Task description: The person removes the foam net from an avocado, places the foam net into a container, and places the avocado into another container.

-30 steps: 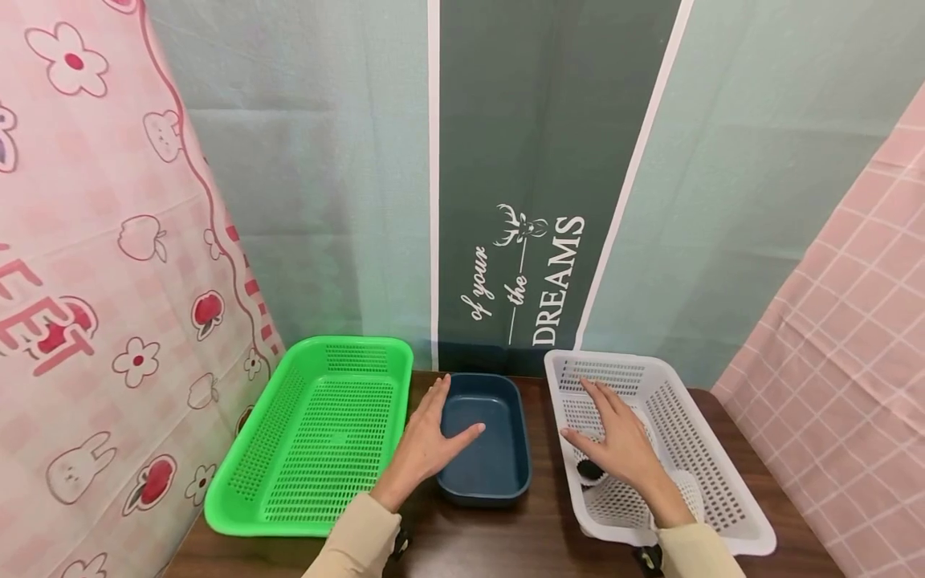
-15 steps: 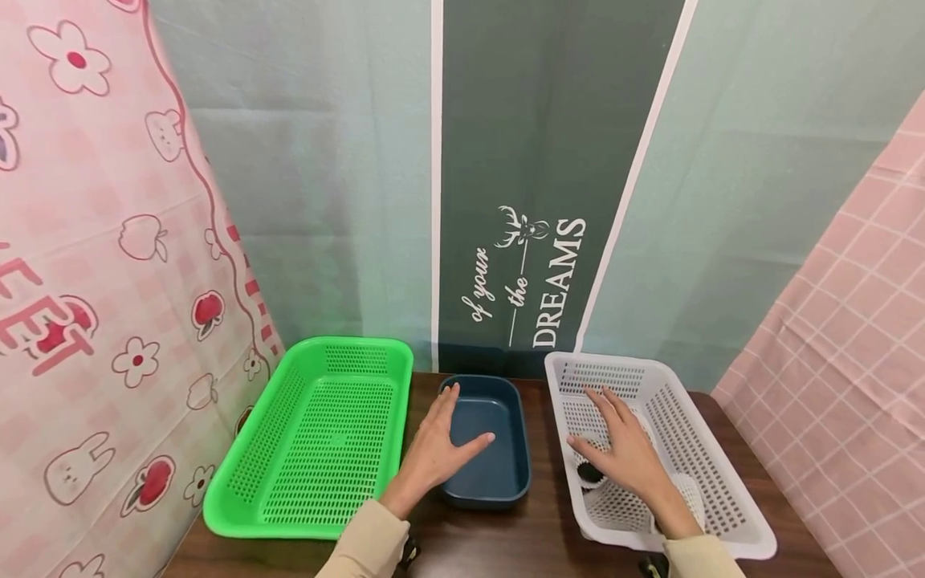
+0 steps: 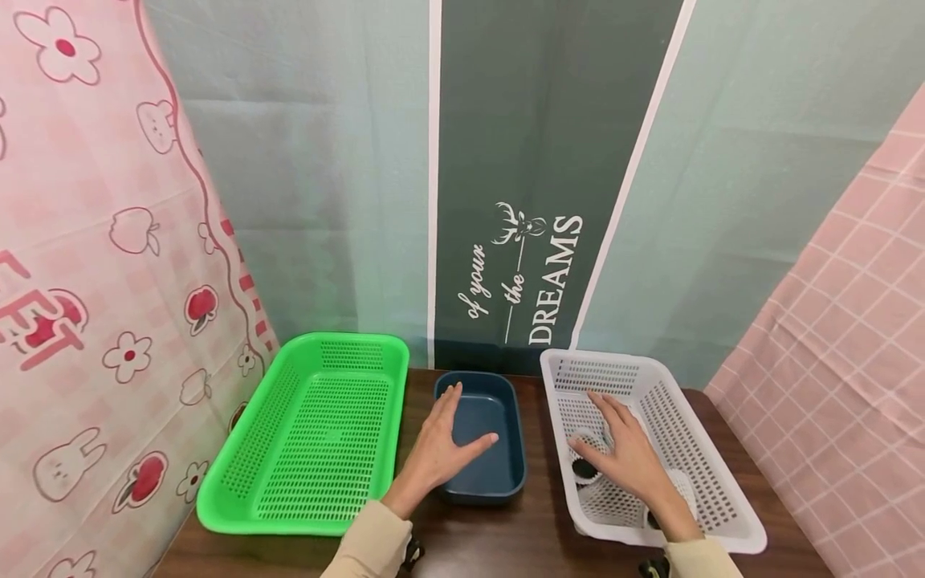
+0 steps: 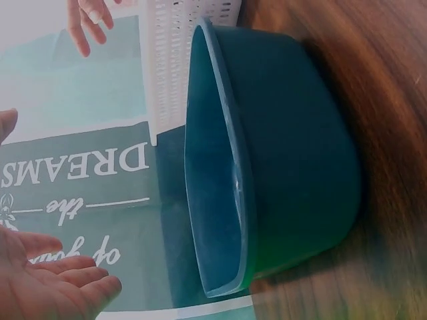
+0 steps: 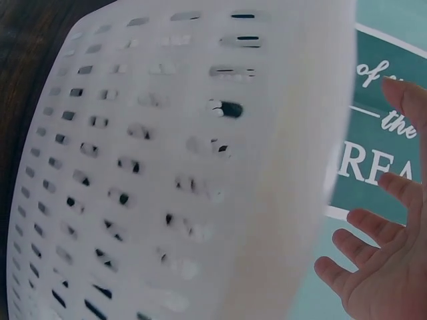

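Observation:
My left hand [image 3: 437,449] hovers at the left side of a dark blue rectangular tub [image 3: 482,445], thumb spread out over it and holding nothing. In the left wrist view the tub [image 4: 287,147] appears from its side, with the fingers [image 4: 73,283] straight and apart from its rim. Over a white perforated basket [image 3: 694,425] is my right hand [image 3: 625,453], fingers spread and nothing in them. Inside that basket lie white foam-net sleeves [image 3: 614,506] and a round black-centred item [image 3: 585,470], partly hidden by the hand.
A bright green perforated basket [image 3: 328,441] stands on the left of the brown wooden table [image 3: 462,546]. Behind the containers hangs a green printed curtain [image 3: 520,160]. Pink patterned cloths [image 3: 87,241] close in both sides.
Both hands have shifted slightly toward the right and nearer. They stay empty, and the containers have not been moved; the head view has shifted a little.

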{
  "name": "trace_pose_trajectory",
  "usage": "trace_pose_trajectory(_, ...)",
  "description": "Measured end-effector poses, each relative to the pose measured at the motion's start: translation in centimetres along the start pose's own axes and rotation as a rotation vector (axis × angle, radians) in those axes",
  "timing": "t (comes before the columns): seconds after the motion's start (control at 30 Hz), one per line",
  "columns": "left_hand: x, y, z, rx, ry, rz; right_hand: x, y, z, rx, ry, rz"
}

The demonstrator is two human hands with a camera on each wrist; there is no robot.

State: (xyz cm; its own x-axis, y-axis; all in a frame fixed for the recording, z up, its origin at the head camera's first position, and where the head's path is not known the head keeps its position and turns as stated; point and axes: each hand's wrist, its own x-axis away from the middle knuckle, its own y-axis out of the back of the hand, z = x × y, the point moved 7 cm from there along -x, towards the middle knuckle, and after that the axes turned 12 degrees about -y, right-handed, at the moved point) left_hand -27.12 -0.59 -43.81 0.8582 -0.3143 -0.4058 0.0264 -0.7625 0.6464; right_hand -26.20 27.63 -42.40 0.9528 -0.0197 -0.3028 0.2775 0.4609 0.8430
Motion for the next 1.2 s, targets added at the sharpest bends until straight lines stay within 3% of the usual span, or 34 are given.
trace_pose_trajectory(0.5, 0.2, -0.7, -0.3, 0.069, 0.006, 0.002, 0.9, 0.4, -0.9, 0.001, 0.022, -0.052)
trace_pose_trajectory(0.9, 0.5, -1.7, -0.5, 0.086, -0.029, 0.015, 1.5, 0.3, -1.6, 0.001, 0.007, -0.043)
trace_pose_trajectory(1.2, 0.7, -2.2, -0.6, 0.095, -0.047, 0.022, 1.8, -0.2, -2.3, 0.000, -0.053, -0.001)
